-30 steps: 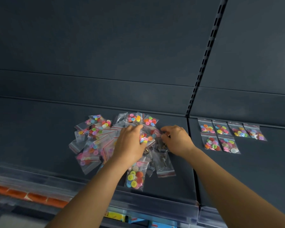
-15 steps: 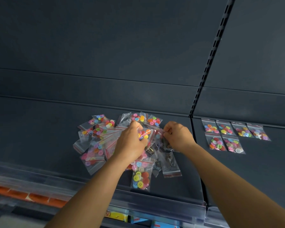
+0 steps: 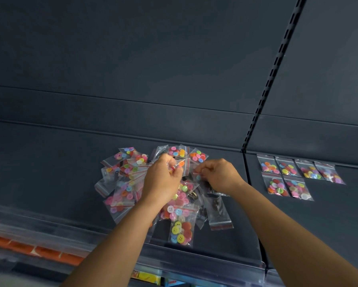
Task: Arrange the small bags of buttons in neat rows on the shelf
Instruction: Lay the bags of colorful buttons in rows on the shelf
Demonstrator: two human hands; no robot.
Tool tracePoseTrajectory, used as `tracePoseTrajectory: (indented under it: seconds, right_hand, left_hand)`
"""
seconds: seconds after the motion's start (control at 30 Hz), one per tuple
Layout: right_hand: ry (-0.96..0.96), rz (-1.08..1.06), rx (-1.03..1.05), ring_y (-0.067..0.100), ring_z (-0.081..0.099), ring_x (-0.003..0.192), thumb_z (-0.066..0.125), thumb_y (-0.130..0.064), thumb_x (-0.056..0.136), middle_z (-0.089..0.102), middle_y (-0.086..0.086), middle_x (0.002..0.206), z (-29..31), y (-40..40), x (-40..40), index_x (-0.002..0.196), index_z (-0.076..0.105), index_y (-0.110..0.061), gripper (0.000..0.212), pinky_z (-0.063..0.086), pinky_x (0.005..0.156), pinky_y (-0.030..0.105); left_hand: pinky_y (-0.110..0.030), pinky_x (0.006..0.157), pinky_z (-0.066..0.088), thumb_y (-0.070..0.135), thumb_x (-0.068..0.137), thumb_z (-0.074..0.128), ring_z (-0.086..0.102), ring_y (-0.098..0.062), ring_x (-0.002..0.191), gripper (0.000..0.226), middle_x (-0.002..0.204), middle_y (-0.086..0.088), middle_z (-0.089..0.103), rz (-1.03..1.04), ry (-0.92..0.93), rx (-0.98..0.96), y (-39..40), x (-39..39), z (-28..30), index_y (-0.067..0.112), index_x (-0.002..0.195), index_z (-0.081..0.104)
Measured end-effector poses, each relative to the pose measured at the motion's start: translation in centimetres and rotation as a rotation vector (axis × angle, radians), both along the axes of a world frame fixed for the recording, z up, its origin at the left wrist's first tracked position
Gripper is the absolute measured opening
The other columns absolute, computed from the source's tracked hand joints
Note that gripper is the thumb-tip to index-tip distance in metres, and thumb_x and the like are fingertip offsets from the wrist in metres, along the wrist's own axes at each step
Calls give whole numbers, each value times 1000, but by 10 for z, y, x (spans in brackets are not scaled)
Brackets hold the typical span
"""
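A loose pile of small clear bags of coloured buttons [image 3: 124,183] lies on the dark shelf [image 3: 50,166]. Over the pile's middle, my left hand [image 3: 163,179] pinches a small bag of buttons [image 3: 181,165] lifted off the pile. My right hand [image 3: 217,176] pinches another bag [image 3: 196,177] beside it, fingers curled. To the right, past the shelf joint, several bags lie in two neat rows [image 3: 287,175]: a longer back row and two bags in front.
A clear plastic lip [image 3: 194,259] runs along the shelf's front edge. A slotted upright [image 3: 273,73] splits the dark back panel. Orange items [image 3: 29,247] and coloured packets [image 3: 147,276] sit on a lower level.
Both hands have lifted slightly off the pile and drawn together, each now pinching a bag. The view has shifted a little to the left.
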State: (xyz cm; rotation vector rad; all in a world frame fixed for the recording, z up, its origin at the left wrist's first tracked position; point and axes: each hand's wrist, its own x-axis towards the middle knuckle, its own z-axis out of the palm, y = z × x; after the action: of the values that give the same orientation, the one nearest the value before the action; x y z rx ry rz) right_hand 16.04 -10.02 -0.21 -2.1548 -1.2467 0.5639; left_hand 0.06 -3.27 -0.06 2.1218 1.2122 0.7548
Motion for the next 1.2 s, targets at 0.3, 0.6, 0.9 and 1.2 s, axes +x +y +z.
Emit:
tracePoseTrajectory:
  seconds: [0.3, 0.6, 0.9, 1.2]
  right_hand:
    - [5, -105, -99, 18, 62, 85, 68, -26, 81, 67, 3, 93, 3, 18, -11, 104, 60, -14, 27, 52, 76, 30]
    - [132, -49, -106, 10, 53, 64, 75, -11, 73, 60, -2, 76, 10, 14, -15, 77, 61, -15, 15, 45, 55, 23]
    - [409, -154, 232, 11, 62, 63, 74, -6, 74, 68, -1, 78, 25, -6, -8, 87, 63, -19, 22, 52, 62, 27]
    - [614, -76, 382, 12, 63, 57, 77, -1, 72, 67, 1, 67, 43, -47, 19, 82, 61, -11, 21, 55, 57, 23]
  left_hand:
    - [-11, 58, 41, 22, 86, 64, 56, 3, 74, 16, 92, 12, 61, 8, -90, -73, 8, -5, -1, 23, 101, 60]
    - [-4, 53, 41, 20, 81, 68, 61, 2, 70, 12, 78, 13, 65, -8, -237, -180, 9, -10, 0, 28, 77, 60]
    - [-22, 53, 44, 20, 84, 63, 56, -7, 61, 11, 71, 7, 61, -34, -270, -165, 5, 4, 9, 13, 80, 57]
    - [-37, 67, 48, 20, 87, 60, 59, -21, 69, 26, 88, -13, 70, -141, -394, -326, -26, 57, 21, -4, 99, 58]
